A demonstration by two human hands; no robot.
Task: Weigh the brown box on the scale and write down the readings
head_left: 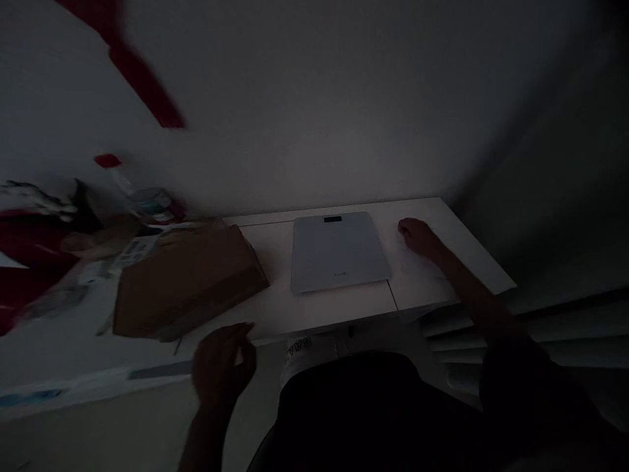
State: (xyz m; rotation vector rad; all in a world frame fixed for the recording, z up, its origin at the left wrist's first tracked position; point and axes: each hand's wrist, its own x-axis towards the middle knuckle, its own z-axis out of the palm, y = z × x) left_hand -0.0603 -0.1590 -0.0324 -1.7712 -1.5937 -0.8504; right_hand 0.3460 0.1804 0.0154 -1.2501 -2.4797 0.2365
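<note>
A flat, light-coloured scale [339, 252] with a small dark display lies on the white table [275, 311]. My right hand [417, 237] rests on the tabletop to the right of the scale, its fingers curled; whether something small is inside them is hidden. Near the front edge, in front of the cardboard box [191, 278], my left hand [226, 357] is raised with thumb and fingers apart and nothing visible between them. The box lies left of the scale, and neither hand touches it. The picture is dim.
Left of and behind the box are a clear bottle [153, 202], some papers [135, 252], a red item [39, 252] and clutter. A wall rises behind the table. My lap and a white box-like thing with dark print [309, 351] are below the front edge.
</note>
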